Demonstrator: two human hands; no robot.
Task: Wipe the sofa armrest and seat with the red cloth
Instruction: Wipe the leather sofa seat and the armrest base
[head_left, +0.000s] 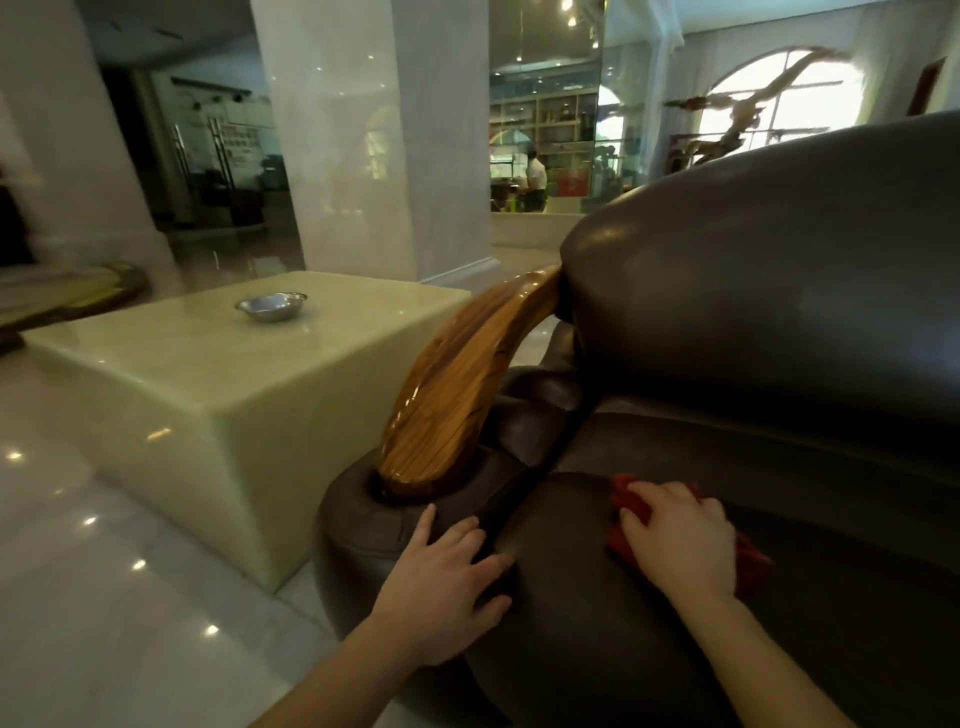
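A dark brown leather sofa fills the right half of the view, with its seat cushion (561, 519) in front of me. A glossy curved wooden armrest (457, 384) rises from the padded leather arm base (363, 525) toward the backrest (779, 270). My right hand (680, 540) lies flat on the red cloth (750, 561), pressing it onto the seat. The cloth shows around the fingers and behind the palm. My left hand (447, 577) rests with fingers spread across the gap between the arm base and the seat front, holding nothing.
A pale green stone block table (218, 384) stands just left of the sofa arm, with a small metal bowl (272, 305) on top. Polished white floor (104, 597) lies at lower left. A marble column (363, 135) stands behind, and a person is far off.
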